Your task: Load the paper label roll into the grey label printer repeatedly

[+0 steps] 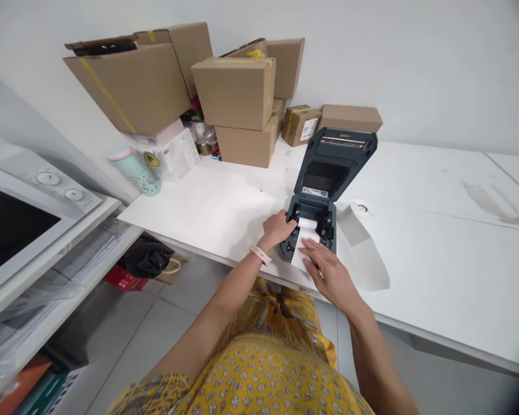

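Observation:
A dark grey label printer [328, 173] stands near the front edge of the white table [436, 253] with its lid swung up. A white paper roll [307, 225] lies in its bay, and a strip of paper comes forward over the front. My left hand [278, 229] curls against the printer's left side, fingers closed on its edge. My right hand [328, 271] lies flat on the paper strip, fingers stretched out and pressing it down.
Several cardboard boxes [237, 92] are stacked at the table's back left. A pale green tumbler [134, 170] stands next to white cartons [173, 153]. A white liner strip [363, 242] lies right of the printer. A white microwave [21, 213] sits on a shelf at left.

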The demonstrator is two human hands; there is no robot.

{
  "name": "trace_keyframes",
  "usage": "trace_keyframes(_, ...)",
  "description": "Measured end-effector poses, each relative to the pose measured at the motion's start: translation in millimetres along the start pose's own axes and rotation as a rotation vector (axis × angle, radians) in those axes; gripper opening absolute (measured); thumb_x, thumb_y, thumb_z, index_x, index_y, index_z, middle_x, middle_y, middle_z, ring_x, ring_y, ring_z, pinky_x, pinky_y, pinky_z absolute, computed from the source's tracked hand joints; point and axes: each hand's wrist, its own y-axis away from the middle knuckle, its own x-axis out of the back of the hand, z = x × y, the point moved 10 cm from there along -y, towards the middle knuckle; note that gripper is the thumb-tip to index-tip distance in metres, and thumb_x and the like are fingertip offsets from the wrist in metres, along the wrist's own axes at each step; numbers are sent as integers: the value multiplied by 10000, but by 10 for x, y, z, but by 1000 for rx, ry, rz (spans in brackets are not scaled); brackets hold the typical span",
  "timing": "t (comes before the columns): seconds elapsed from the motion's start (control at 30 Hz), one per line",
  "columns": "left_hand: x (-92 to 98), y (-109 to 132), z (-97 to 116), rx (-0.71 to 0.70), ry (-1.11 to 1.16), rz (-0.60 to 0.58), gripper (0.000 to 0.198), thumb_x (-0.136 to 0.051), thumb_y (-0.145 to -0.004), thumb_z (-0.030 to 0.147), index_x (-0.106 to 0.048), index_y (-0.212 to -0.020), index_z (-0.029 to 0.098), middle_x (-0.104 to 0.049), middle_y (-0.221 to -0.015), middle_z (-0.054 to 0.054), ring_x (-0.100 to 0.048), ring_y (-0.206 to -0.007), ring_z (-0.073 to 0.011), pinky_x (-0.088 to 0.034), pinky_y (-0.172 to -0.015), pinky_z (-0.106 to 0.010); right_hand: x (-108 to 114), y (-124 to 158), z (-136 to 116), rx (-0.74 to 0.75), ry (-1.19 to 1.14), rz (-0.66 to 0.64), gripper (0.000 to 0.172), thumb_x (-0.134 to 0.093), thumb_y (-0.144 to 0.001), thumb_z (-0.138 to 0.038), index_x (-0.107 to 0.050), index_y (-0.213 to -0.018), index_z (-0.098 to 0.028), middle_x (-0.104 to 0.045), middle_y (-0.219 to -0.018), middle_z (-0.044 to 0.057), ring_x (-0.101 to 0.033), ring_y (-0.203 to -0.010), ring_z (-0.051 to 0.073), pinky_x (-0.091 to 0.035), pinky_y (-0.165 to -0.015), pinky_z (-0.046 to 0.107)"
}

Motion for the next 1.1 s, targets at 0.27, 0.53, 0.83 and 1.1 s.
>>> trace_keyframes(0.27, 40, 18, 28, 11, -14, 5, 390, -520, -840, 472, -595, -1121, 212, -735, -1068, -100, -676, -1032, -285, -488, -828, -347, 44, 52, -5, 10, -11, -28, 293, -455, -992, -262, -578, -1257, -264, -588, -1419, 65, -484, -1384, 244, -443, -1138, 515)
trace_keyframes(0.53, 40, 4, 42, 8, 21, 5, 374, -558, -816, 450, -590, -1098, 207, -712, -1151, -103, -655, -1079, -285, -484, -850, -351, 94, 54, -35, 20, -31, -74, 288, -458, -991, -282, -605, -1239, -284, -627, -1375, 54, -524, -1349, 255, -472, -1107, 531)
trace_keyframes(0.83, 63, 25, 47, 7, 54, 32, 365, -563, -817, 446, -595, -1086, 201, -680, -1222, -108, -636, -1121, -281, -477, -875, -348, 83, 77, -30, 22, -48, -116, 302, -475, -990, -300, -588, -1270, -294, -588, -1421, 43, -490, -1378, 249, -423, -1151, 543)
trace_keyframes(1.1, 65, 20, 40, 28, 61, 12, 375, -555, -830, 456, -587, -1111, 210, -683, -1222, -99, -635, -1129, -275, -478, -894, -347, 90, 97, -54, 7, -51, -121, 320, -494, -983, -308, -577, -1291, -292, -569, -1440, 51, -478, -1386, 254, -409, -1159, 542)
